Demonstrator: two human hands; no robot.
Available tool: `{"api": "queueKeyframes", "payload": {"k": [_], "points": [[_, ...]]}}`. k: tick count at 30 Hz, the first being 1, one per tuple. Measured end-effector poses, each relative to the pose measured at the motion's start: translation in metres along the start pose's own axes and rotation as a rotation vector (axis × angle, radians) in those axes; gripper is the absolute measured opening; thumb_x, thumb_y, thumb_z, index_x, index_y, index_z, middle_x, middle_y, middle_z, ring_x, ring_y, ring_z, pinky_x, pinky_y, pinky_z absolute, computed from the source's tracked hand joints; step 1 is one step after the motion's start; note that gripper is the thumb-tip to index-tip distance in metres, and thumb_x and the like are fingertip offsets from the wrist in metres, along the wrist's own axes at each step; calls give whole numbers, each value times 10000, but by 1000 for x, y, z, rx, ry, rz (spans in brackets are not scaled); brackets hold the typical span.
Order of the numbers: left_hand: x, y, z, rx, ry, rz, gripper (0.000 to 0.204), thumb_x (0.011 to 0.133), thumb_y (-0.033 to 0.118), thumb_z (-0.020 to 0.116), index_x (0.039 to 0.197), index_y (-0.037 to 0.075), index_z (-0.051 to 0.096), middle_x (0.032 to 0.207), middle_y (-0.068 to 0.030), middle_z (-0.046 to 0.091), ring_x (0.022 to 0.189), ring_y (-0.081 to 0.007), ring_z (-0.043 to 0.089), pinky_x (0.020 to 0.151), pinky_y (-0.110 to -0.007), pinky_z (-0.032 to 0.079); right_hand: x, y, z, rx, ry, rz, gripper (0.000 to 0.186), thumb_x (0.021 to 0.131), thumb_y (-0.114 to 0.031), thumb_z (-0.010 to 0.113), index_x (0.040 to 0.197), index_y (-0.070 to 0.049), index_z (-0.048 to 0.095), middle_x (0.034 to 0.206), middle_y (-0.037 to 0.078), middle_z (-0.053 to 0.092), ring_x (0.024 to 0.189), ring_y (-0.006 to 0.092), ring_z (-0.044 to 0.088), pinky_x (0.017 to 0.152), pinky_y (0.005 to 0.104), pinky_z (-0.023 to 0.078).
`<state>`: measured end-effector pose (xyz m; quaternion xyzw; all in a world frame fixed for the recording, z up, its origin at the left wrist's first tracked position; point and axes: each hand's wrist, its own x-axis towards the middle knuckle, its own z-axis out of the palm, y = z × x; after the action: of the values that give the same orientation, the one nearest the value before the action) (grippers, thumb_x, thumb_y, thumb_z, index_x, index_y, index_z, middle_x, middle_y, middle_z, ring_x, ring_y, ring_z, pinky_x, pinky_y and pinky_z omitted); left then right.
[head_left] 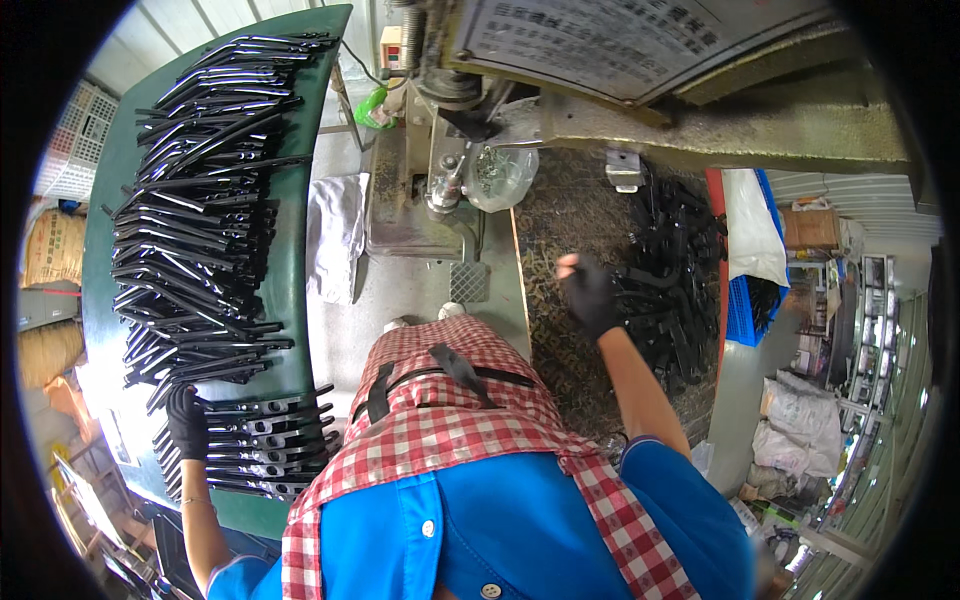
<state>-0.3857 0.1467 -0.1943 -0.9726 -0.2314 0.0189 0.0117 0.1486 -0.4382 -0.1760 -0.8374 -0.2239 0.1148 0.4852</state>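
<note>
Reaching with my right hand (590, 295) at two o'clock, fingers curled near the loose black parts (670, 290); grip unclear. Left hand (187, 420) at eight o'clock presses flat on stacked parts (265, 440). I'd lift one piece cleanly.

Both arms spread wide from the lower edge; left hand (187, 421) gloved black, low at the person's left, fingers curled downward, forearm bare and bent at the elbow; right hand (590, 293) gloved black, raised forward, fingers loosely closed, forearm bare, extended diagonally.
</note>
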Motion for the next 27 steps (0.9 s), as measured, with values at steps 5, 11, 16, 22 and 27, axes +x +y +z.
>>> {"api": "queueKeyframes", "payload": {"k": [5,11,16,22,27], "points": [[35,29,-47,-123,67,-14,311,843,17,591,1152,50,575,1102,-152,603,1044,-349,562,923,-416,438,-2,84,-112,-1217,313,-124,242,785,-244,606,984,-115,654,945,195,647,893,409,602,788,443,494],[94,88,-84,-1299,-105,-488,434,892,44,563,1323,48,511,1328,-151,533,1236,-230,504,1017,-320,395,10,69,-138,-934,-179,335,431,791,-294,639,1180,-112,593,1220,211,582,1120,402,546,911,458,456],[136,184,-147,-833,-274,15,453,878,76,573,1325,88,508,995,-178,645,966,-248,650,841,-351,489,-2,75,-149,-829,-67,279,415,849,-228,619,1217,-43,565,1218,208,586,1139,376,551,951,403,437],[160,246,-183,-494,-108,168,174,867,178,595,1011,134,508,780,-82,605,677,-312,621,540,-400,482,38,12,-122,-269,114,91,441,942,-268,565,1296,-9,516,1114,110,631,975,212,604,857,340,468],[196,287,-211,-402,39,397,129,879,204,585,960,114,540,717,-98,548,615,-317,582,526,-410,449,46,-97,-35,86,-390,21,404,944,-316,550,1224,-27,578,957,37,644,791,130,597,700,260,474]]}}
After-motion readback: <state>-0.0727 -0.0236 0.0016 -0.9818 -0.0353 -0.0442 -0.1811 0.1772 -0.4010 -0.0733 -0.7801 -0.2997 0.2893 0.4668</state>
